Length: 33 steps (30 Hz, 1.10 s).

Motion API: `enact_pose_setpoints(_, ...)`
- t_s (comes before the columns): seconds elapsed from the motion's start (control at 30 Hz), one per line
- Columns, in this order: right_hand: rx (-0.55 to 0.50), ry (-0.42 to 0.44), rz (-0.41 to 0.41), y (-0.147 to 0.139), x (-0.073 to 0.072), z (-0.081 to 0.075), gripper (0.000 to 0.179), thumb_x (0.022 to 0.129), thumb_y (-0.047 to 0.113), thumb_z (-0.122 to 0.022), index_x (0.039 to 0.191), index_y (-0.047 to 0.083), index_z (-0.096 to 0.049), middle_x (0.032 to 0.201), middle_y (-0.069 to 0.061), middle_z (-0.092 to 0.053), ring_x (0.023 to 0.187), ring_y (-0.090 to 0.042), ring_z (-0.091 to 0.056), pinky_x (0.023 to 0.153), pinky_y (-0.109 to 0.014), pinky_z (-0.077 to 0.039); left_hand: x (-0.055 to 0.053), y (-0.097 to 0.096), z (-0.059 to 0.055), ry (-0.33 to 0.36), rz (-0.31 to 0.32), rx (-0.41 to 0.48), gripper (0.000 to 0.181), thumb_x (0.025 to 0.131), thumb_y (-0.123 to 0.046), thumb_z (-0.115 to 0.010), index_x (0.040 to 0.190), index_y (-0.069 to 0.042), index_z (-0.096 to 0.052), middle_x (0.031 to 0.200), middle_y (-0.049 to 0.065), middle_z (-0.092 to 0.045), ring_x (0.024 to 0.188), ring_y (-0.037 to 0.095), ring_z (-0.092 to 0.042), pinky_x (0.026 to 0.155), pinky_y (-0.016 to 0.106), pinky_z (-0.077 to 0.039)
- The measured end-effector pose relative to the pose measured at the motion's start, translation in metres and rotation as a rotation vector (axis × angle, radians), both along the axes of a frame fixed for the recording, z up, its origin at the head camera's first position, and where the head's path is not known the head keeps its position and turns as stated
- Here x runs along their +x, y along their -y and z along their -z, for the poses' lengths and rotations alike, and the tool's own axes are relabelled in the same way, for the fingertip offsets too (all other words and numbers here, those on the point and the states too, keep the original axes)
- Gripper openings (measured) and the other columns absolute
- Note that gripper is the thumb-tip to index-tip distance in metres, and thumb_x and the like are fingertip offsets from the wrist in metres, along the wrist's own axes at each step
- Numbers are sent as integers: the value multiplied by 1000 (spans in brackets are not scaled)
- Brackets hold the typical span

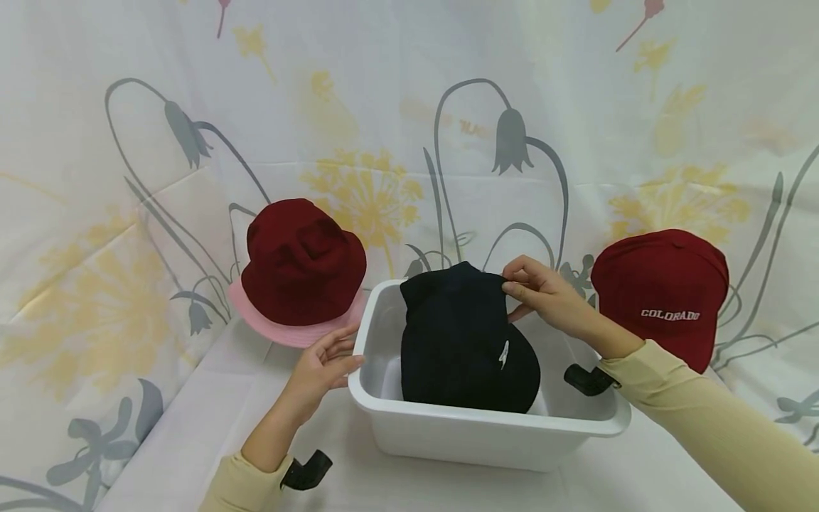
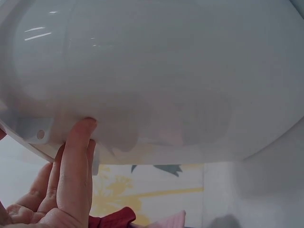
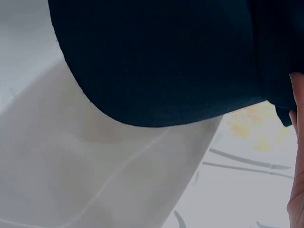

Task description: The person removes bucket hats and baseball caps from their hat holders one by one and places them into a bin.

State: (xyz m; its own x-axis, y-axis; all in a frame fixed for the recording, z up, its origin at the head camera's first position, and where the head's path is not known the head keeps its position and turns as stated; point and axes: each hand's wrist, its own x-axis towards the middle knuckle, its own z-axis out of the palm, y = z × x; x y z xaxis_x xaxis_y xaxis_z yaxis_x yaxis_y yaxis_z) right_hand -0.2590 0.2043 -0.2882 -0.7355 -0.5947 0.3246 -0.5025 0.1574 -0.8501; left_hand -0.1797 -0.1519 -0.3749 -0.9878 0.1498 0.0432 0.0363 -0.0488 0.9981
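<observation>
Inside the white plastic tub (image 1: pixel 473 427) is a dark navy cap (image 1: pixel 454 341) with a small white logo, its top rising above the far rim. My right hand (image 1: pixel 544 295) pinches the cap's upper right edge between thumb and fingers. In the right wrist view, the cap's rounded dark edge (image 3: pixel 156 95) hangs over the tub's pale inside, with part of that hand at the right border. My left hand (image 1: pixel 323 366) holds the tub's left rim, thumb at the lip. Its fingers (image 2: pixel 76 171) lie along the tub's outer wall in the left wrist view.
Left of the tub, a dark red bucket hat (image 1: pixel 301 263) sits on a pink hat (image 1: pixel 275 331). To the right, behind my forearm, a dark red cap (image 1: pixel 659 284) lettered COLORADO stands by the patterned cloth backdrop (image 1: pixel 384 107). White cloth (image 1: pixel 358 469) covers the table.
</observation>
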Motion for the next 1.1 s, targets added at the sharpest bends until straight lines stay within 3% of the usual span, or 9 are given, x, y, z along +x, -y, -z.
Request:
enact_pose_setpoints(0.47, 197, 140, -49, 17, -20, 7, 13, 97, 9, -48, 106, 1, -43, 100, -18, -56, 90, -29, -61, 66, -43, -54, 0, -1, 0, -5, 11, 24, 57, 84, -3, -63, 137, 0, -41, 118, 18, -56, 98, 18, -58, 75, 39, -52)
enact_pose_setpoints(0.87, 293, 166, -128, 38, -29, 30, 14, 97, 14, -51, 107, 4, -47, 111, -19, -54, 96, -29, -53, 64, -44, -54, 2, -2, -2, -8, 1, 16, 56, 85, -3, -62, 137, 0, -42, 115, 16, -57, 97, 17, -58, 75, 37, -53)
enact_pose_setpoints(1.1, 383, 121, -172, 45, -30, 37, 10, 96, 11, -51, 104, 6, -50, 115, -18, -55, 96, -28, -52, 62, -40, -55, 1, -2, -1, -9, 1, 17, 57, 85, -3, -62, 137, 1, -41, 116, 17, -56, 97, 17, -59, 75, 38, -53)
